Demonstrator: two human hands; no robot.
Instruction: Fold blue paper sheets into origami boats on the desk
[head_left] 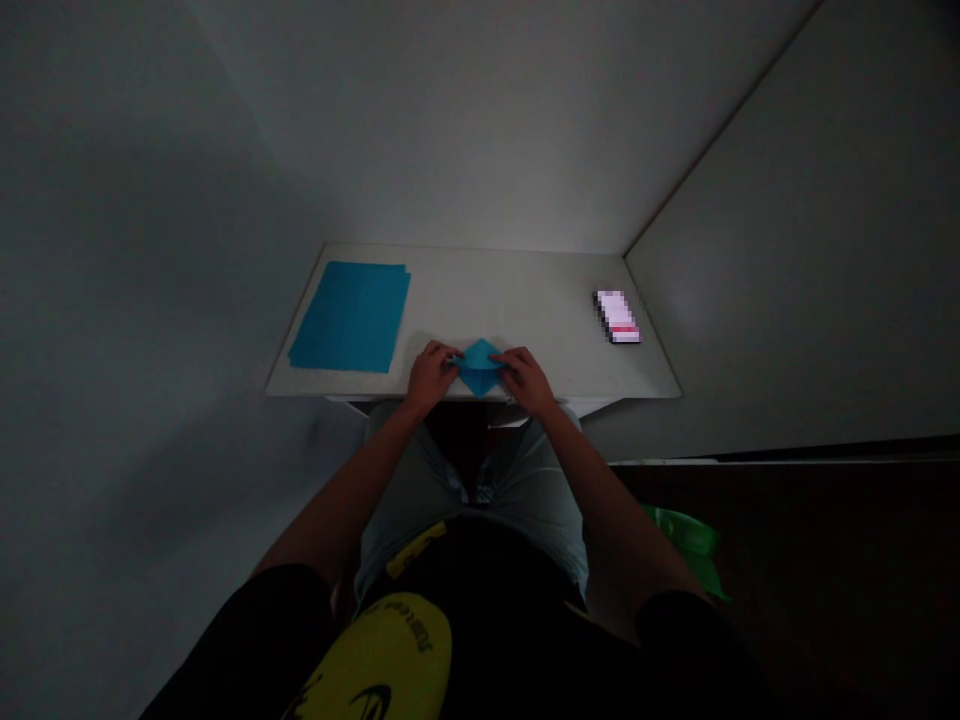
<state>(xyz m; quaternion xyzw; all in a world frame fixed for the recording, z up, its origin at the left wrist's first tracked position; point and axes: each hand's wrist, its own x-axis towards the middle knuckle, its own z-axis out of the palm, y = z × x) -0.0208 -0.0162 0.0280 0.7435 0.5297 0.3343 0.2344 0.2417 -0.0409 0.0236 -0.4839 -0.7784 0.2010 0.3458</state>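
A small folded piece of blue paper [481,357] lies at the front edge of the white table, shaped like a diamond with a raised flap across its middle. My left hand [433,375] pinches its left corner between thumb and fingers. On the other side, my right hand [527,378] grips the right corner in the same way. Both hands rest close to the tabletop, and the undersides of the fingers are hidden.
A stack of blue paper sheets [352,317] lies on the left of the white table [502,290]. A lit phone [618,317] lies at the right. Walls border the table behind and at the sides. Something green [691,545] is on the dark floor, lower right.
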